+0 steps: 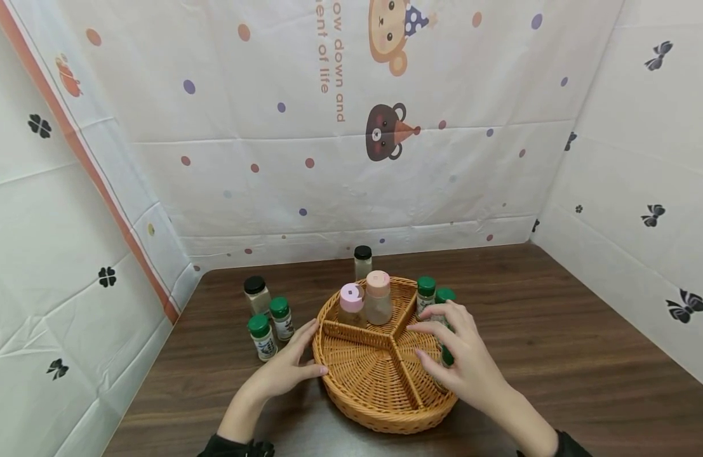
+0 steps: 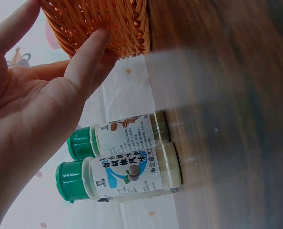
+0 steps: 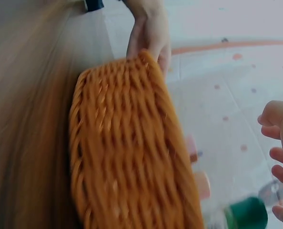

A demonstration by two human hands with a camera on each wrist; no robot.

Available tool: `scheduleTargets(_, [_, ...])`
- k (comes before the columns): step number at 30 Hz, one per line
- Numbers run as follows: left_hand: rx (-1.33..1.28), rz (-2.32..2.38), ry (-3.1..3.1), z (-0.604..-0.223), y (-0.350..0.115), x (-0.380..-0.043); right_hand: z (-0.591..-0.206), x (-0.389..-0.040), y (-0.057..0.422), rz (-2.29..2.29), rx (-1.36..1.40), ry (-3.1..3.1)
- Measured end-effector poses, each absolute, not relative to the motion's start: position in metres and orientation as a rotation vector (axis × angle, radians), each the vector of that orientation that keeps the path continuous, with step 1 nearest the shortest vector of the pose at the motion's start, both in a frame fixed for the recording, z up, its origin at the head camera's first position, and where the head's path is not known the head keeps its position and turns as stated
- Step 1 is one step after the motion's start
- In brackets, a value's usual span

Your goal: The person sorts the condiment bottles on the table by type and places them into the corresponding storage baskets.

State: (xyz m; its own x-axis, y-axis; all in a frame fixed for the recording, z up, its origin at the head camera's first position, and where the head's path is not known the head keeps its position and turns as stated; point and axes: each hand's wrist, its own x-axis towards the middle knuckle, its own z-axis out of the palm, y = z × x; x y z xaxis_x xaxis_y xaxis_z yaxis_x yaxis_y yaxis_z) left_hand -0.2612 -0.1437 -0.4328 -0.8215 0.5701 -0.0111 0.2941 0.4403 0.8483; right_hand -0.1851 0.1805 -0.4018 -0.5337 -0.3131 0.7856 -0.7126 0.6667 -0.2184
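A round wicker basket (image 1: 380,422) has dividers forming three compartments. Two shakers, one with a purple-pink cap (image 1: 352,298) and one with a peach cap (image 1: 378,285), stand in its back compartment. My left hand (image 1: 288,368) touches the basket's left side; in the left wrist view its fingertips lie against the weave. Over the right compartment hovers my right hand (image 1: 456,349), fingers loosely bent and spread, holding nothing. Close by are green-capped spice bottles (image 1: 426,293), partly hidden by that hand; I cannot tell which stand inside the rim.
Two green-capped spice bottles (image 1: 264,339) and a black-capped bottle (image 1: 256,293) stand left of the basket. Another black-capped bottle (image 1: 362,261) is behind it. Printed cloth (image 1: 271,190) hangs around the back and sides of the wooden table (image 1: 557,330).
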Motion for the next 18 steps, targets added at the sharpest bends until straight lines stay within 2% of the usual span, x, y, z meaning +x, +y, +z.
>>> scheduleTargets(18, [0.752,1.305,2.400,-0.434,-0.145,-0.264,-0.359,-0.226,0.087,0.644,0.965,-2.286])
